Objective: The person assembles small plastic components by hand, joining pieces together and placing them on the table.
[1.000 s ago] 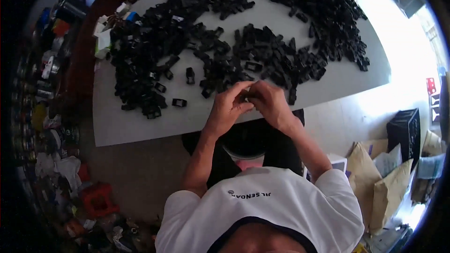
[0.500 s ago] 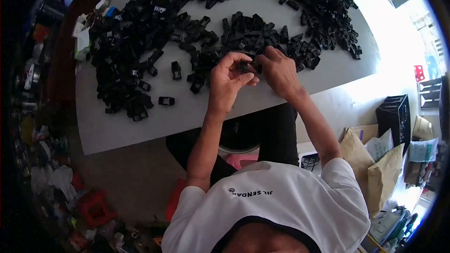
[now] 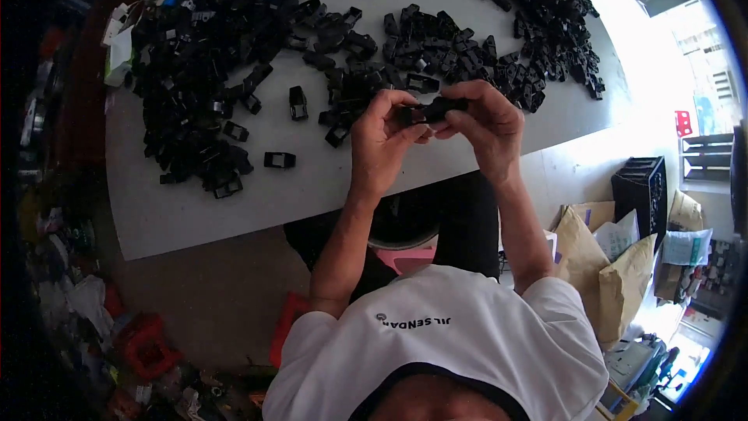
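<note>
Head view: your left hand (image 3: pixel 383 136) and right hand (image 3: pixel 485 121) meet above the near edge of the white table (image 3: pixel 234 203), both closed on one small black plastic part (image 3: pixel 425 111) held between them. The fingers (image 3: pixel 393 101) of your left hand are narrowly curled on the part's left end; the fingers of your right hand pinch its right end, thumb underneath. The part sits clear of the table surface, just in front of the central heap of black parts (image 3: pixel 436 47). A larger heap (image 3: pixel 210 54) lies to your left, and another (image 3: pixel 545 15) runs along the far right of the table. Three single pieces lie apart from the heaps: one (image 3: pixel 298 101) upright near the left heap, one (image 3: pixel 279 160) nearer the table edge, one (image 3: pixel 235 132) between them and the heap. Against the frame half a second ago, your hands keep the same joined grip at the same place; the loose pieces have not moved. Brown paper sacks (image 3: pixel 608 265) and a black crate (image 3: pixel 643 187) stand on the floor to your right.
</note>
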